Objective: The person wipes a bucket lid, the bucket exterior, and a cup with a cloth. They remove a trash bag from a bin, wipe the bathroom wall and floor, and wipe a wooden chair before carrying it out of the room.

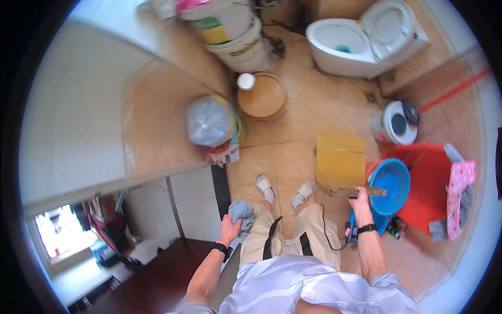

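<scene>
Two things are in hand. The larger is a yellow box-like piece (341,159), square-faced and flat, with a worn, splintery brown edge; whether it is a box or a stool I cannot tell. It sits just ahead of the right hand (360,201), whose fingers are closed over that brown edge. The smaller is a crumpled grey-blue cloth (242,210), bunched in the left hand (230,228), which is curled around it.

Farther ahead of the right hand, beyond the yellow piece, stands a white toilet (340,63) with its lid raised. Between the hands and slightly ahead are two feet in pale slippers (263,182). A thin black cable (328,230) runs down to the left of the right hand.

To the right of that hand is a large red plastic tub (426,201), with a pink dotted cloth (456,209) over its far-right side. Well ahead of the left hand are stacked white buckets (246,55), with a tan-lidded bucket (269,99) nearer, bearing a small white round item (246,81). A blue basin (395,180) adjoins the right hand, overlapping the tub. The toilet bowl holds blue-green water (343,48).
</scene>
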The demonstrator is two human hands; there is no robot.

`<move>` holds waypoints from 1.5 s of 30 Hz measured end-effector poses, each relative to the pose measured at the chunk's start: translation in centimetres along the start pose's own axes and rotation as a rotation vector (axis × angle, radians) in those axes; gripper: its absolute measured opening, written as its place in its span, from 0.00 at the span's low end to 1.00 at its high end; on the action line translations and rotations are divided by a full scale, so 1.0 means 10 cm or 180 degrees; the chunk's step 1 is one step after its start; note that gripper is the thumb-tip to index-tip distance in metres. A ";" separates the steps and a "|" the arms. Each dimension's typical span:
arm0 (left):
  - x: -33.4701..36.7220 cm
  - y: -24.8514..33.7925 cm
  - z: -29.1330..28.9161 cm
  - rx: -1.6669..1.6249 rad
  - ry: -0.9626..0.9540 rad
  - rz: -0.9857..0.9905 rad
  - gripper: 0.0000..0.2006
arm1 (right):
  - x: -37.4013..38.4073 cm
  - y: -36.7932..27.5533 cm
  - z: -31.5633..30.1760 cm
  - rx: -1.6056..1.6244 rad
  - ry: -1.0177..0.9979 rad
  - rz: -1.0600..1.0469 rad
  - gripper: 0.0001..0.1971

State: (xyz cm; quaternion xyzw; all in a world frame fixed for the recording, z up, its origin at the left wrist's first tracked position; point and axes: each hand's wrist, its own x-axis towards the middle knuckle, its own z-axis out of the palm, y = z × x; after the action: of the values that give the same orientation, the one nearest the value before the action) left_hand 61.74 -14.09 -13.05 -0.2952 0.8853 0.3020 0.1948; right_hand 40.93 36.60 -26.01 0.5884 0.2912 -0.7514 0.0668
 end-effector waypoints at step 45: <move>-2.38 -1.93 -0.17 -0.3574 0.3491 -0.2639 0.16 | -4.38 5.39 1.64 -0.7519 -0.3261 -0.1567 0.11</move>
State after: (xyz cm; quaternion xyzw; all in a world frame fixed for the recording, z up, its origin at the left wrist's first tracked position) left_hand 91.65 -17.91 -7.44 -0.7474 0.3971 0.4129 -0.3366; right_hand 63.97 -26.75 -2.66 -0.2435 0.8107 -0.1740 0.5031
